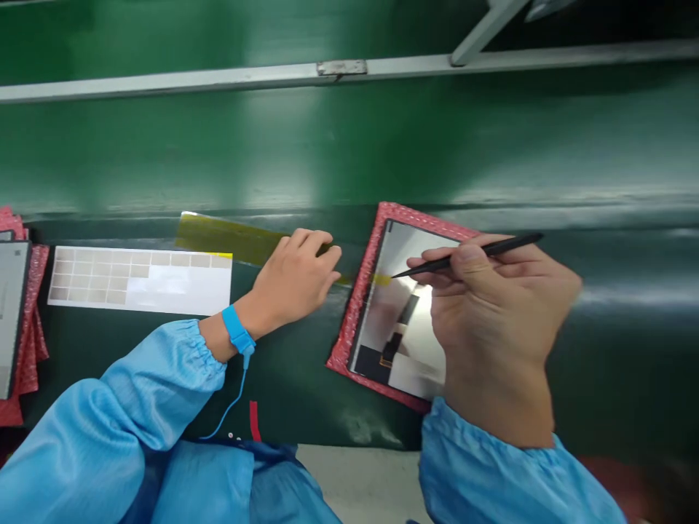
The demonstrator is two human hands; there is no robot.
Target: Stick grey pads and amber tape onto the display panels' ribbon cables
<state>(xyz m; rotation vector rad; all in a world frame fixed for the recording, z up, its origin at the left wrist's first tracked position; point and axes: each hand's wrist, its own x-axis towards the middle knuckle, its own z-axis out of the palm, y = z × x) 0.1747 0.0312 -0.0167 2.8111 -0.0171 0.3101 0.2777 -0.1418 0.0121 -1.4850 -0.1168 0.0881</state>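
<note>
Head view, looking down on a green counter (349, 156). Left hand (298, 276) just right of the counter's middle, fingers (317, 244) curled narrow and pinching a strip of amber tape (229, 240). One end of the strip lying back toward the far edge of the counter, the other reaching past the fingertips to a screen panel (401, 313).

Right hand (491, 313) over the panel, fingers (437, 268) closed narrow around black tweezers (486, 249). Tweezer tip touching the tape end, just inside the panel's left edge. Much of the panel's right side hidden under that hand. Dark patch with a small orange part (387, 356) at the panel's lower left corner. Beneath the panel, a red foam pad (349, 342), set at a slant near the counter's front edge.

Left of the left hand, a white sheet of beige labels (139, 280). At the counter's left edge, a second panel (11, 320) on another red pad (38, 320). Blue wrist strap (237, 330) around the left wrist, its thin cord (229, 404) dropping toward the front edge. Blue sleeves (158, 386) on both arms. Metal rail (180, 76) along the far side.
</note>
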